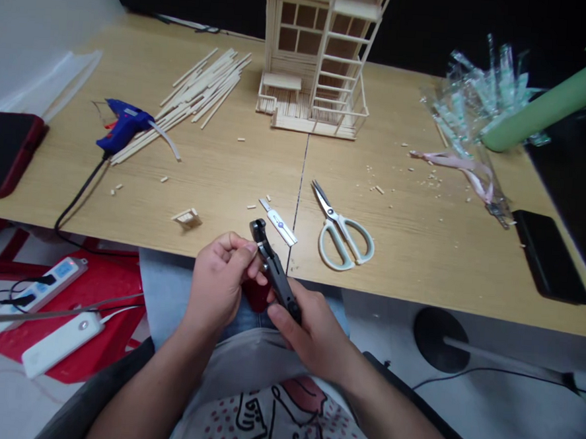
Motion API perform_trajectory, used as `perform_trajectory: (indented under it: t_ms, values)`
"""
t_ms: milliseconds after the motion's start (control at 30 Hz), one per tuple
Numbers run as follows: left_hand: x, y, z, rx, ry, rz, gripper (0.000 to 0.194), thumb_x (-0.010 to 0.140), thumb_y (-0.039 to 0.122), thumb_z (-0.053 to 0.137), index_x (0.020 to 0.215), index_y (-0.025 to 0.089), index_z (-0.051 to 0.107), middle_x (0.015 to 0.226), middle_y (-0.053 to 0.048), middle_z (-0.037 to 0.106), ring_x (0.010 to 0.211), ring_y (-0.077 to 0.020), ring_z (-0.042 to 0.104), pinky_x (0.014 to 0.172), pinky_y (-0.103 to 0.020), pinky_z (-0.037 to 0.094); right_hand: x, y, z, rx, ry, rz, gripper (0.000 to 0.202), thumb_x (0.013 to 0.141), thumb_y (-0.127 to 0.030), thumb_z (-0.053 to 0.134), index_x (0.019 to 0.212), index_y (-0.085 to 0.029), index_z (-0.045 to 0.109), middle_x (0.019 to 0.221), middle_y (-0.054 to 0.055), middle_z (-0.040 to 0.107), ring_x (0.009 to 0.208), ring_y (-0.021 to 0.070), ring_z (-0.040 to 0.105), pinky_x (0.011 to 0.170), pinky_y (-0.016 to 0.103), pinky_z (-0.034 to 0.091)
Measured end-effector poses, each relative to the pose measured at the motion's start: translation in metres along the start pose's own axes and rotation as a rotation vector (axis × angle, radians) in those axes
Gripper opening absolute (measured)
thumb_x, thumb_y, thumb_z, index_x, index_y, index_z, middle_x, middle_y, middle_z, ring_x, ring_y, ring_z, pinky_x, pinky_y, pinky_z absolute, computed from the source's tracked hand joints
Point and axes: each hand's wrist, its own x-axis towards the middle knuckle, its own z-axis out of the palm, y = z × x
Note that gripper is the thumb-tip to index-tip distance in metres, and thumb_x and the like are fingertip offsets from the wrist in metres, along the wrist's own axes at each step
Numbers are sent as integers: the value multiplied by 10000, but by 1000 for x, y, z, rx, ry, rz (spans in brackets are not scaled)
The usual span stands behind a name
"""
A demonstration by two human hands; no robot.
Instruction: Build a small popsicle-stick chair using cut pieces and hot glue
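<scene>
My right hand (pixel 311 323) is wrapped round the handle of a black hand tool (pixel 277 275), held at the table's front edge above my lap. At the tool's head, my left hand (pixel 225 271) is closed in a pinch; whatever sits between its fingertips is too small to make out. Just beyond the tool lies a white utility knife (pixel 281 227). To its right are scissors (pixel 342 232) with pale handles, blades slightly apart. A small wooden piece (pixel 187 218) rests on the table, left of my hands.
A wooden stick house (pixel 312 62) stands at the back. Left are thin sticks (pixel 206 88), a blue glue gun (pixel 124 126) and a red-cased phone (pixel 9 152). Right are plastic wrappers (pixel 474 98), a green tube (pixel 553 103) and a black phone (pixel 551 255).
</scene>
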Motion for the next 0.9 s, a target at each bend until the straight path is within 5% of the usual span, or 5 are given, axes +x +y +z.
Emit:
perform_trajectory:
  t_ms: [300,600,900]
  values:
    - [-8,8,-15,500,87,333,123,833,286,764,845,172,718,724,-13,744,603,-124,698,577,-207,581,-5,-2,-8,181,-63,40,314,1017,-504,541,1036,-191,554,680,-57,511,576,95,461,569,224,357]
    - [-19,17,-18,818,127,538,48,817,260,781,859,237,781,867,-1,795,713,-147,729,709,-239,597,-8,-13,-14,-4,-32,-26,326,1009,-488,536,1056,-171,588,800,-9,572,707,137,505,634,255,366]
    - [-17,28,-13,578,46,300,100,778,247,757,721,195,694,583,-6,707,504,-144,666,527,-212,535,-12,-11,-6,-260,56,22,374,964,-486,598,1162,-170,571,995,71,690,869,222,623,747,312,428]
